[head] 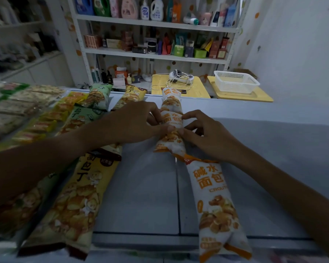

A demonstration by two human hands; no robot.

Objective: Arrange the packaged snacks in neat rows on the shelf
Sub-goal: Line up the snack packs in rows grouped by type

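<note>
Snack packets lie in rows on the pale shelf top [141, 186]. My left hand [139, 120] and right hand [203, 133] pinch the middle white-and-orange packet [172, 118], between two matching packets of its row.

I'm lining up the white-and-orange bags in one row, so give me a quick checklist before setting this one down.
1. Left hand grips middle bag: ok.
2. Right hand grips it too: ok.
3. Near bag already laid flat: ok.
4. Far bag in line behind: ok.
5. Middle bag overlaps near bag's top edge: not ok.
6. Bare surface between this row and yellow bag: ok.
</note>
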